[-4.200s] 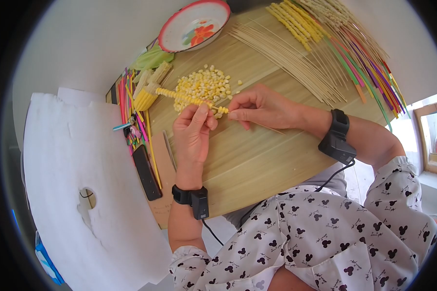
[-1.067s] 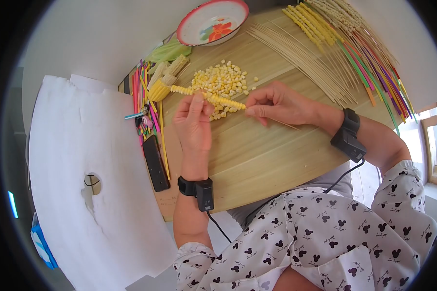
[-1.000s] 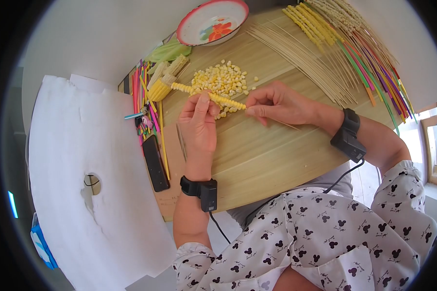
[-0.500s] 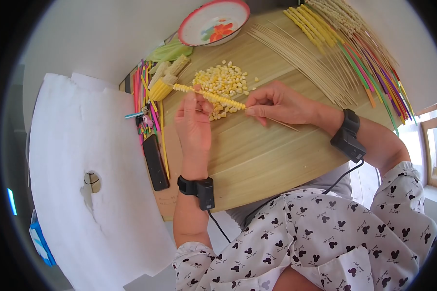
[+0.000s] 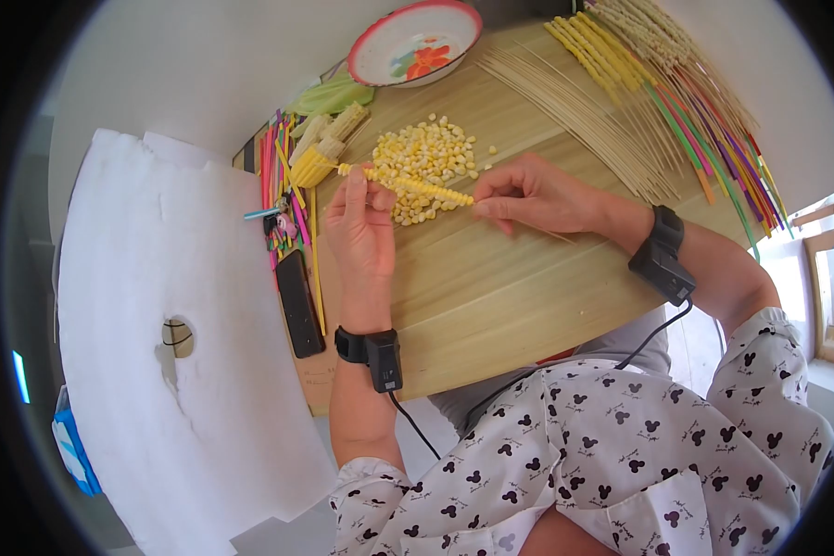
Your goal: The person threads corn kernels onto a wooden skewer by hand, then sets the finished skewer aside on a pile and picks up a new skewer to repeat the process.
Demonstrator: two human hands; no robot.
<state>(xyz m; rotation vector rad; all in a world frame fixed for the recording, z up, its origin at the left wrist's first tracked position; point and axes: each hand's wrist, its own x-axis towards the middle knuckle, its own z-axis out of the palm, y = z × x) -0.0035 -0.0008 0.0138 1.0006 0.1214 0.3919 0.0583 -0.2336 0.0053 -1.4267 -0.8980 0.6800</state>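
A thin skewer threaded with yellow corn kernels (image 5: 435,191) is held level above the wooden table, between my two hands. My right hand (image 5: 542,196) is closed on its right end, where bare stick sticks out past the palm. At the skewer's left end, my left hand (image 5: 361,222) has its thumb and fingers closed around the threaded kernels near the tip. Beneath the skewer lies a pile of loose corn kernels (image 5: 431,148). Corn cobs (image 5: 313,167), one still bearing yellow kernels, lie beyond my left hand.
A red-rimmed enamel basin (image 5: 366,57) stands at the back. Bare wooden skewers (image 5: 565,116) and finished yellow corn skewers (image 5: 598,51) lie to the right, beside coloured sticks (image 5: 723,167). A black phone (image 5: 300,304) and green husk (image 5: 334,95) are at the left.
My left hand has shifted slightly left and up along the skewer toward its tip. My right hand keeps its grip at the other end.
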